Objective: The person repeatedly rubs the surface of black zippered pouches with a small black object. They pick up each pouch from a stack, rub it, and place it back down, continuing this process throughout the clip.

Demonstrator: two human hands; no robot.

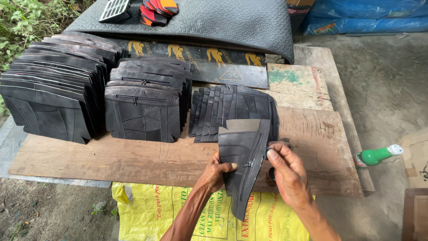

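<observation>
A black rubber piece with a zipper [242, 160] is held upright over the front edge of a wooden board [133, 158]. My left hand [217, 172] grips its left edge, thumb near the zipper pull. My right hand [285, 172] pinches its right edge, with a small dark object between the fingers. Just behind lies a fanned stack of flat black panels [227, 109]. Further left stand two rows of finished black zippered pouches, one in the middle [145, 109] and one at the far left [51, 93].
A yellow printed sack [147, 209] lies under the board's front edge. A green bottle with a white cap [379, 155] lies at the right. A grey textured mat [214, 20] sits at the back with a black printed sheet [200, 60] below it. Blue tarpaulin [365, 18] is at the top right, plants at the top left.
</observation>
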